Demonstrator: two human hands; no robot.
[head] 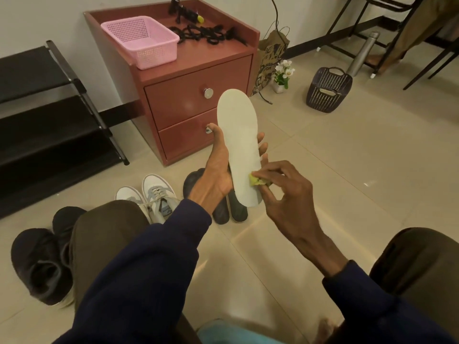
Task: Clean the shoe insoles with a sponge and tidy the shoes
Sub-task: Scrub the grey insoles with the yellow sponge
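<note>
While the right hand [285, 192] pinches a small yellow-green sponge [257, 181] between thumb and fingertips, closed snugly round it, it presses that sponge onto the lower right edge of the white insole [238, 145], down near the heel end. The left hand [218, 170] cradles the insole from behind, thumb laid up the left edge, fingertips curling round the right edge, so the pale face stands nearly upright, toe end high, above the floor.

To do this stroke well, I'd say: brace the back firmly with that left palm so the foam doesn't flex away, then wipe in long passes from heel to toe with even pressure, covering the edges as well as the middle. The grip may need to shift lower so the fingers don't shade any patch.

Below the hands, a pair of dark insoles [228, 209] lies on the tiles, apparently waiting their turn. White sneakers [151, 197] sit just to their left, black shoes [42, 259] further left by the knee. Beyond stands the red-brown cabinet [188, 95], a pink basket [141, 43] at its top's left corner, black laces [206, 33] along the back edge. A dark shoe rack [49, 115] waits at the far left.
</note>
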